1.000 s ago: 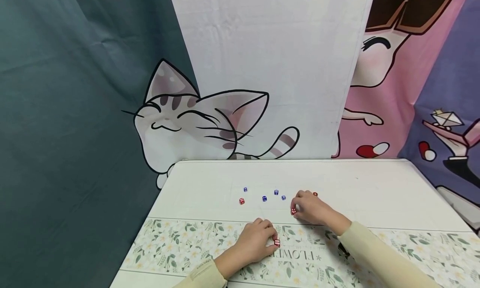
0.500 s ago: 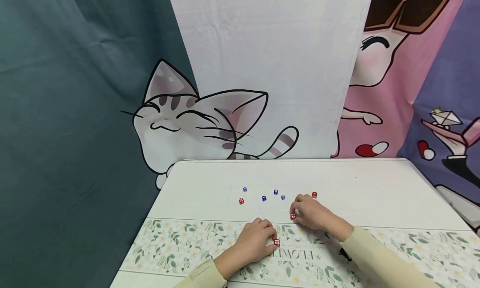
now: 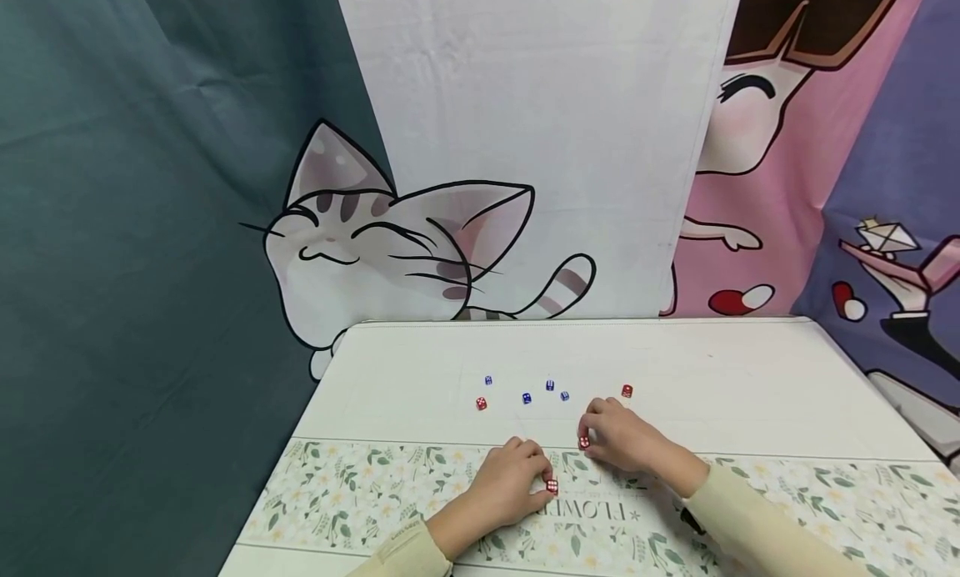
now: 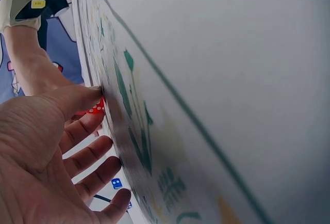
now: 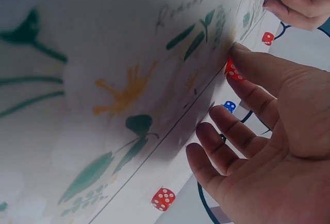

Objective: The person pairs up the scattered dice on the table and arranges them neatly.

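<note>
In the head view my left hand [image 3: 508, 484] rests on the floral band of the table, pinching a red die [image 3: 552, 486] between thumb and index finger. That die [image 4: 96, 108] shows only partly past the thumb in the left wrist view. Farther forward and to the right, my right hand [image 3: 621, 435] pinches another red die [image 3: 584, 443] at the band's far edge. The right wrist view shows this die [image 5: 235, 71] between thumb and index fingertip, the other fingers spread beside it. Beyond the right hand lies a loose red die [image 3: 627, 390].
A third pair of colours lies scattered beyond the hands: another red die [image 3: 482, 403] on the left, with several blue dice, among them one blue die [image 3: 527, 398], near it. The white table [image 3: 405, 352] ends at a printed cloth backdrop [image 3: 600, 143].
My right hand has drawn the red die toward me, from the white surface to the floral band's edge. The loose red die behind it has come into full view. My left hand stays put.
</note>
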### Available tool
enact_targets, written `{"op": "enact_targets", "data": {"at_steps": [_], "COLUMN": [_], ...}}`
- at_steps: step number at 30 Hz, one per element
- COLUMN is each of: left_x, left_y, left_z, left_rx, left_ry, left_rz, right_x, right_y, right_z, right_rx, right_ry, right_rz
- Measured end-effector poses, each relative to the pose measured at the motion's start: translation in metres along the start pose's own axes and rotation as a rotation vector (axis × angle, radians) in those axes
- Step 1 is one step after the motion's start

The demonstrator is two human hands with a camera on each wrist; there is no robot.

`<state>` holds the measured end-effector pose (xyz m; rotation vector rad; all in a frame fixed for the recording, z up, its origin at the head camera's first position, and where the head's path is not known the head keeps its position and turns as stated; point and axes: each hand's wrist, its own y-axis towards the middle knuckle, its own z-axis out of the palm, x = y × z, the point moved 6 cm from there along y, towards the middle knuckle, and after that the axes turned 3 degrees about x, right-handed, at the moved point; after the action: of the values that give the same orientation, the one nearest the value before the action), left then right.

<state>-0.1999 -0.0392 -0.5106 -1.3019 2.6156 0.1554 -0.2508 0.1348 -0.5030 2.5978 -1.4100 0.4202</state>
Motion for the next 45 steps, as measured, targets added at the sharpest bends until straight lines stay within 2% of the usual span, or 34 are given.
{"op": "enact_targets", "data": {"at_steps": [14, 29, 45], "left_x": [-0.001, -0.004, -0.006], "left_y": [0.000, -0.001, 0.000], "left_z": [-0.001, -0.004, -0.006], "left_rx": [-0.017, 0.000, 0.003], "left_ry": [0.001, 0.020, 0.045], "left_rz": [0.010, 0.016, 0.026], "right_x": [0.007, 0.019, 0.029], "right_y": [-0.010, -0.020, -0.026], "right_z": [0.003, 0.005, 0.008], "right_rx": [0.002, 0.024, 0.020], "right_ry": [0.025, 0.036, 0.043], "right_rz": [-0.005, -0.006, -0.066]}}
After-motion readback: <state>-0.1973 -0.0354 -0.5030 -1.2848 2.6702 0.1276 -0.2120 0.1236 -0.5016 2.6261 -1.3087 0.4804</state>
